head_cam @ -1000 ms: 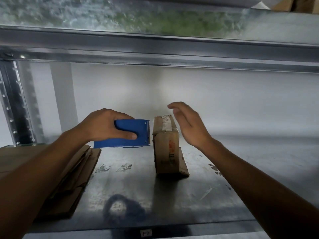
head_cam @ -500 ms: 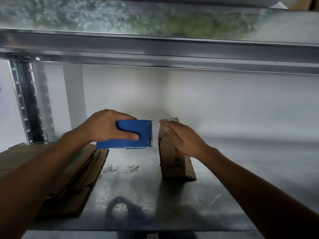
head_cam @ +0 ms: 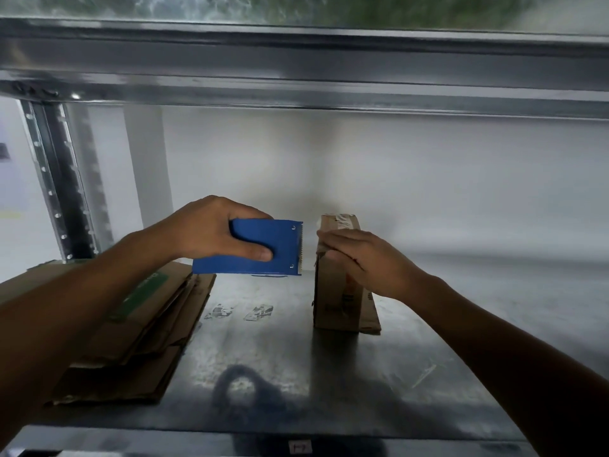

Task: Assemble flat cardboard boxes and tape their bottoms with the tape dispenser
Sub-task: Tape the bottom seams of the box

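Gripping the dispenser point(head_cam: 257, 249) in the left hand point(head_cam: 211, 232), thumb across its near face, teeth turned to the box point(head_cam: 336, 301) and just beside it, probably to have it ready for one more strip. Pinching the box's top edge with the right hand point(head_cam: 365, 258), seemingly to steady it and rub the tape flat. Standing on end on the shelf point(head_cam: 296, 374), taped end up; flats point(head_cam: 138, 324) stacked at left, in easy reach.

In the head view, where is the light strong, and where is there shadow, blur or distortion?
Head view: brightest on the back wall; the shelf front is dim, with a dark shadow; the left post leans, likely from the wide lens; the print on the box is too blurred to read.
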`<state>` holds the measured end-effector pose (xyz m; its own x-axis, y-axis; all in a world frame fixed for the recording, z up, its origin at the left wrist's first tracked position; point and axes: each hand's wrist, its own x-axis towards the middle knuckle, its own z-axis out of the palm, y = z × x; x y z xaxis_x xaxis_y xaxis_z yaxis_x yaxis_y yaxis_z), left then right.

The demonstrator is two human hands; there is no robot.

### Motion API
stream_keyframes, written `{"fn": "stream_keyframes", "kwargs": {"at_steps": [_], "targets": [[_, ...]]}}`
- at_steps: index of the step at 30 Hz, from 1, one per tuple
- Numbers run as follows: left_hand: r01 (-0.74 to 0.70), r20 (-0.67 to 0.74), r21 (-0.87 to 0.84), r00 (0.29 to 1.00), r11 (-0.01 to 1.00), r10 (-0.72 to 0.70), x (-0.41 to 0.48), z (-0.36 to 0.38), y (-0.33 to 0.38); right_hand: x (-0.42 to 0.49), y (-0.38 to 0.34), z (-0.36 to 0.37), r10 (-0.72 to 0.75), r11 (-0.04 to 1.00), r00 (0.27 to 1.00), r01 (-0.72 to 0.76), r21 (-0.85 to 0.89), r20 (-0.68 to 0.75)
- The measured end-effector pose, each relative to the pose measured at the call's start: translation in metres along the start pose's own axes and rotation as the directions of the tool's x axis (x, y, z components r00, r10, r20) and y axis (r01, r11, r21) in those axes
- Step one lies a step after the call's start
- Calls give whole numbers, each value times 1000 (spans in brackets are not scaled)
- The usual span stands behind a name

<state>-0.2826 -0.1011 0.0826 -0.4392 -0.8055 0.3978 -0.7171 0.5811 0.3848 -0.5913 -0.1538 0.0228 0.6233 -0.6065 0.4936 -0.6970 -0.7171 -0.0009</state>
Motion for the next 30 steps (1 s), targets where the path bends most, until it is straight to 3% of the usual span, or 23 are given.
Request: {"fn": "stream_keyframes", "kwargs": {"at_steps": [4,10,18,27,30], "targets": [[19,-24,195,1000,981,-15,0,-2,-4,0,0,1,11,999,1000,-11,31,-26],[82,-28,358,997,930,-77,13,2,4,1,-3,1,23,1000,999,-23,1,-32],[197,-59,615,977,764,-204,42,24,31,1,-7,2,60,998,998,-60,0,-26],[232,-151,767,972,598,-182,51,36,54,5,-10,4,109,992,993,-112,-65,-43],[245,-146,841,961,482,-234,45,37,53,0,-19,0,80,993,995,-85,-81,-64]]}}
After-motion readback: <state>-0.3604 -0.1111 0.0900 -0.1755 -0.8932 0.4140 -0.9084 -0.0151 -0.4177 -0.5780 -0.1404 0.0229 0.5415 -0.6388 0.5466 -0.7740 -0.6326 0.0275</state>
